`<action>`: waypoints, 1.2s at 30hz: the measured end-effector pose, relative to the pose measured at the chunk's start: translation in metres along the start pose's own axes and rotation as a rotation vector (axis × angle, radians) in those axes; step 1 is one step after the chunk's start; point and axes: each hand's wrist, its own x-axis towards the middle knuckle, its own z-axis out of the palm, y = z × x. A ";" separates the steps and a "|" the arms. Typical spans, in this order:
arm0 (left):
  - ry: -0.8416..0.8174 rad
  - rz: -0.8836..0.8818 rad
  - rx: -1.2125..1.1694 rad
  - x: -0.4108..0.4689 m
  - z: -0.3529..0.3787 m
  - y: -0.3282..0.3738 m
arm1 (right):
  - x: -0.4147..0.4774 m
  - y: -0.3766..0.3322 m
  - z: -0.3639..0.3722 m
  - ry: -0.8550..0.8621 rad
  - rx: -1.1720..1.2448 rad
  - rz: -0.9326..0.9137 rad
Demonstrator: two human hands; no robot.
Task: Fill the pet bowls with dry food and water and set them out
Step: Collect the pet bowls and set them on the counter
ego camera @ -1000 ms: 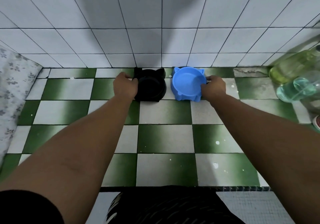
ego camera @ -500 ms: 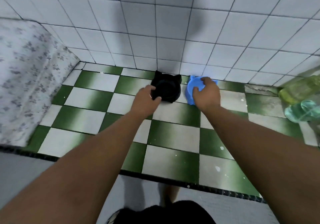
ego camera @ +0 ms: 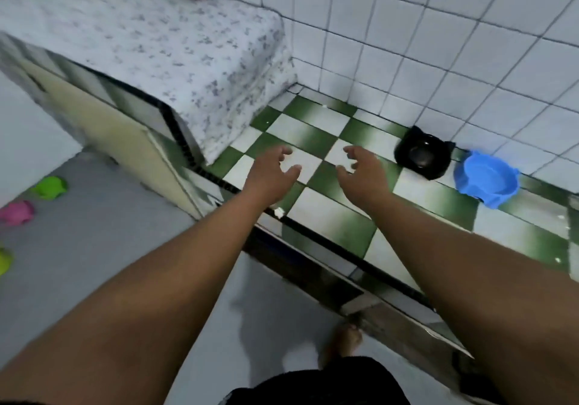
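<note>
A raised ledge tiled in a green-and-white chequer is shown, edged in black along its near side and backed by a wall of white square tiles. To the left, a floral-patterned cloth is draped over a higher surface and hangs down onto the ledge's left end. Grey floor is seen below, where a green item and a pink item lie at the far left; their nature cannot be told. The black bowl and the blue bowl are set side by side on the ledge against the wall, at the right. The left hand and right hand are held above the ledge, left of the bowls and apart from them, fingers spread and curled, nothing held.
</note>
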 end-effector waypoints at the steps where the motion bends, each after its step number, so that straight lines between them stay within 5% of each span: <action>1: 0.026 -0.025 -0.006 -0.014 -0.021 -0.016 | -0.010 -0.020 0.020 -0.032 0.010 -0.024; 12: 0.422 -0.383 -0.049 -0.162 -0.236 -0.207 | -0.104 -0.237 0.208 -0.446 0.106 -0.333; 17: 0.605 -0.518 -0.121 -0.190 -0.287 -0.280 | -0.105 -0.313 0.287 -0.576 0.190 -0.251; 36: 0.974 -0.836 -0.192 -0.104 -0.524 -0.485 | 0.026 -0.566 0.607 -0.893 0.194 -0.335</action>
